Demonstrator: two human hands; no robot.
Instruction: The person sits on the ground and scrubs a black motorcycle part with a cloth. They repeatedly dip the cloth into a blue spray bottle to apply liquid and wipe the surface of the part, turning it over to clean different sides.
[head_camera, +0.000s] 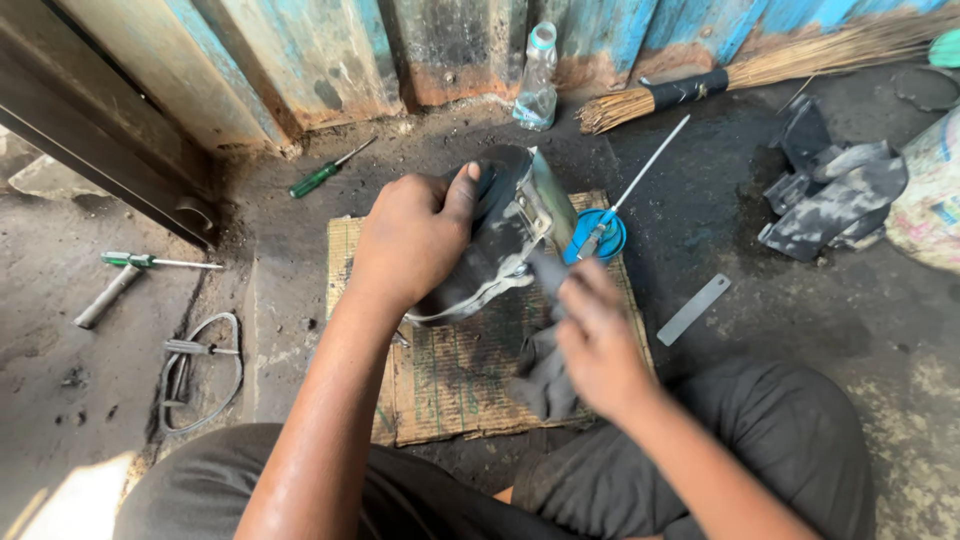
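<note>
My left hand (415, 235) grips the top of a dark, greasy metal motor housing (505, 215) that stands tilted on a woven mat (450, 375). My right hand (595, 340) holds a dark grey rag (545, 365) against the lower right side of the housing. A shiny metal band and bracket show on the housing's right face. Just behind it lies a blue round lid (598, 238) with a screwdriver (635, 180) resting across it.
A green-handled screwdriver (325, 175) lies at the back left. Another tool (150, 261), a metal rod (105, 297) and a wire loop (200, 370) lie left. A plastic bottle (537, 80), a broom (760, 65), torn rubber pieces (835, 190) and a flat metal strip (693, 310) surround the mat.
</note>
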